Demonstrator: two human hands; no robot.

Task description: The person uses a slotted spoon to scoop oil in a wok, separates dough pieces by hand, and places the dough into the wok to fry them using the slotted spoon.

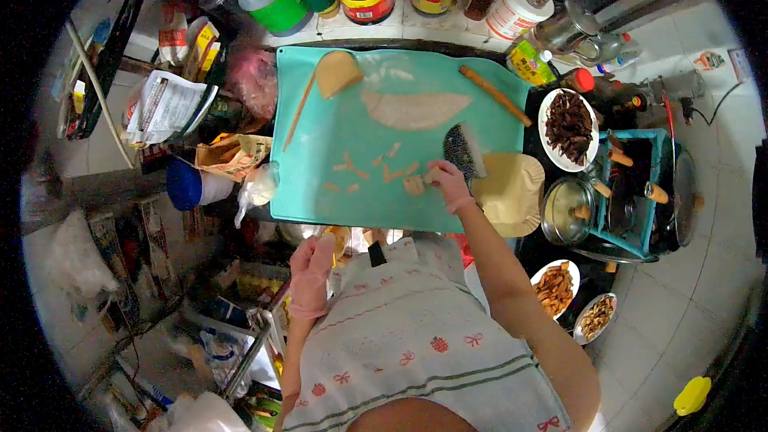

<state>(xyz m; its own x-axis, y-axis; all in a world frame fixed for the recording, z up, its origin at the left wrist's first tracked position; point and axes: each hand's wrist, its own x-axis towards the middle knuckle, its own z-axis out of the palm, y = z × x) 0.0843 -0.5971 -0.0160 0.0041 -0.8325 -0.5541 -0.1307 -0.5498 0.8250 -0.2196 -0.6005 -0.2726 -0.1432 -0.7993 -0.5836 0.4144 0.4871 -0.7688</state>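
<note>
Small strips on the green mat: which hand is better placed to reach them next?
Probably the right hand: it is over the green mat, close to the small strips. The left hand is off the mat, past its near edge.

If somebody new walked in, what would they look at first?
Probably the big turquoise mat in the middle, with a tan lump near its top-left corner. Next, maybe the gloved right hand over the mat's lower right part, then the dark heap on the white plate just right of the mat.
</note>
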